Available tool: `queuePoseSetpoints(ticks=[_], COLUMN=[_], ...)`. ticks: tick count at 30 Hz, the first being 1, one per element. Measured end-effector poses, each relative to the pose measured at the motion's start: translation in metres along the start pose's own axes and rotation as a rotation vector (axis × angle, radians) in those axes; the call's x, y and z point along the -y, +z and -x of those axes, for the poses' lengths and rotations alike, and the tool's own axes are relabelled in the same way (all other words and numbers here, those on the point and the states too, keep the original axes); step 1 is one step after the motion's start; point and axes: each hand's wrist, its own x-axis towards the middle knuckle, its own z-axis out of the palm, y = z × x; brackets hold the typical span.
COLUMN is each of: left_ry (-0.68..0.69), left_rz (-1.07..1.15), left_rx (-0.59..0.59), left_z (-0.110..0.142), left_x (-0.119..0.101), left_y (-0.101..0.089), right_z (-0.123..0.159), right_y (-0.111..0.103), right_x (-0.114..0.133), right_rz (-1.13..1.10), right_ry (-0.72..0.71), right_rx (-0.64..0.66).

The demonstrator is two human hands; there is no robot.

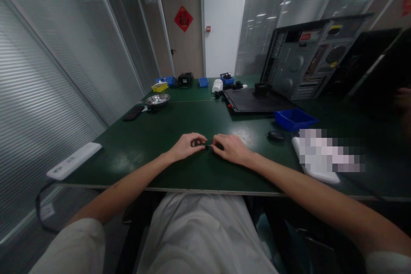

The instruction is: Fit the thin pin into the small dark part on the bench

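The small dark item [207,147] is located at the near middle of the desk [180,122], between the left hand [183,147] and the right hand [233,149]. Both hands cover most of it—its full shape and type cannot be made out. The exposed section has its long axis running left to right, one end toward each hand. The fingers of the left hand pinch the left end; those of the right hand are closed around the right end.

At the right, a pixelated patch [330,152] masks much of a white object [316,171]. A blurred shape [403,99] at the right edge is cut off and cannot be identified.

Containers: a blue tray [293,120] sits at the right, beyond a mouse [276,136]. A metal bowl [157,100] stands at the far left; its contents are indistinct. A yellow tray [159,87] is beyond it. Farther right, a second blue tray [227,80] contains dark items [226,75]—too small to identify.
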Motion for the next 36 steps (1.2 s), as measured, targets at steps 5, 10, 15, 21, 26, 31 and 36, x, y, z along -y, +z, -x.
queuePoseSetpoints(ticks=[5, 10, 15, 21, 26, 31, 36], left_ry=[0.018, -0.001, -0.005, -0.002, -0.011, -0.112, -0.04], left_rz=[-0.023, -0.001, 0.013, 0.002, 0.048, 0.215, 0.084], left_rx=[0.031, 0.041, 0.027, 0.013, -0.005, -0.046, -0.027], left_z=[0.001, 0.0003, 0.0004, 0.001, 0.0015, 0.0013, 0.0011], left_x=[-0.0024, -0.0038, -0.0029, -0.0025, -0.0017, 0.0046, 0.002], left_y=[-0.0019, -0.0031, -0.0008, -0.0012, -0.0022, 0.0016, 0.0009], right_z=[-0.0001, -0.0003, 0.0008, 0.002, 0.0026, 0.0021, 0.0015], right_y=[-0.0006, -0.0022, -0.0021, 0.0003, 0.0036, 0.0052, 0.0042], right_x=[-0.0006, 0.0001, 0.0002, 0.0019, 0.001, -0.0007, 0.0014], right_rz=[0.002, -0.008, 0.001, 0.003, -0.041, -0.112, -0.06], right_ry=[0.002, -0.002, -0.005, -0.016, -0.04, -0.03, -0.055], right_rx=[-0.003, 0.0, 0.005, -0.015, -0.02, -0.059, -0.01])
